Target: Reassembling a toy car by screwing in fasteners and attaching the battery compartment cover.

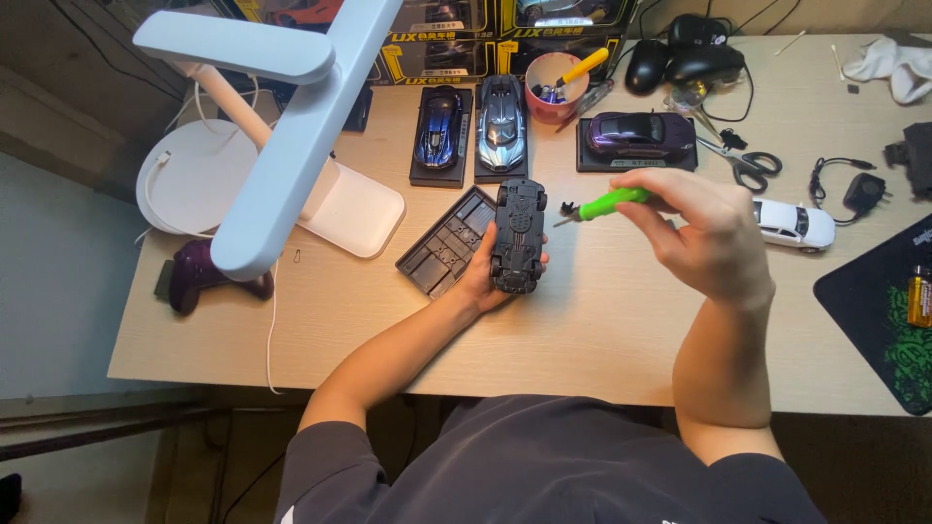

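Desk (602,330) lies bare toward its near edge. Your left hand (490,281) cups the upturned model car (518,236); your right hand (709,233) is closed around the green screwdriver (607,203).

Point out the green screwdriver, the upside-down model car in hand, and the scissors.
green screwdriver (614,202), head view, on its green handle.
upside-down model car (518,236), head view, middle of its dark underside.
scissors (752,166), head view, on the black finger loops.
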